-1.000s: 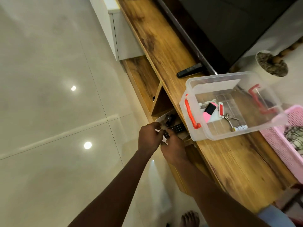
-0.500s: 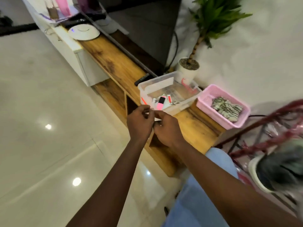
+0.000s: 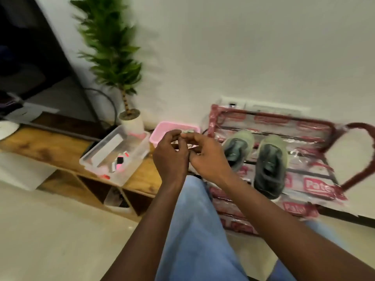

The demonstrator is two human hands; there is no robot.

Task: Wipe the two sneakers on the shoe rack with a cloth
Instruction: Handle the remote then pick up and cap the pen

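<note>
Two dark grey-green sneakers stand side by side, one (image 3: 237, 150) left of the other (image 3: 269, 166), on a red shoe rack (image 3: 304, 126) wrapped in printed plastic. Left of the rack, a pink basket (image 3: 162, 129) holds a patterned cloth (image 3: 188, 131), mostly hidden behind my fingers. My left hand (image 3: 170, 157) and right hand (image 3: 208, 159) are raised together in front of the basket, fingers curled and fingertips meeting near the cloth. Blur hides whether they pinch anything.
A clear plastic box (image 3: 95, 157) with small items sits on a low wooden cabinet (image 3: 46, 147) beside a potted plant (image 3: 130, 120). A dark TV (image 3: 30, 47) stands at far left. My knee in blue jeans (image 3: 192, 220) is below the hands. Pale floor tiles lie at left.
The view has swung right from the cabinet's open compartment to the basket and shoe rack. Both hands stayed together and rose from the compartment to in front of the pink basket.
</note>
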